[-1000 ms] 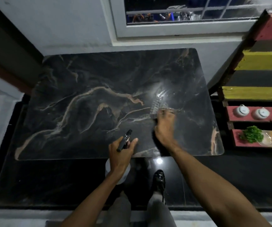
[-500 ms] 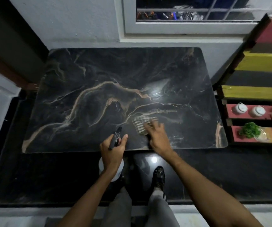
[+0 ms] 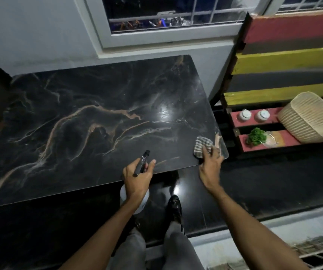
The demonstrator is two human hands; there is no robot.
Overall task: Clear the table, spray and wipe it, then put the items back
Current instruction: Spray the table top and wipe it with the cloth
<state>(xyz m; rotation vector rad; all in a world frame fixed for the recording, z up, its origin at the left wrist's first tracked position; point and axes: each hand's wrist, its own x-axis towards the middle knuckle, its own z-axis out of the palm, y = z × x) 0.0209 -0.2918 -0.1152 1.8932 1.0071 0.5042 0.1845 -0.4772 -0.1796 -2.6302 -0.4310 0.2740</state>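
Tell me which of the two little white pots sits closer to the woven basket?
The right-hand pot, beside the woven basket; the left-hand pot stands one place further away, nearer the table.

A glossy black marble-patterned table (image 3: 79, 114) with tan and white veins and rounded corners. A crumpled checked cloth (image 3: 201, 146) lies on it at the near right corner.
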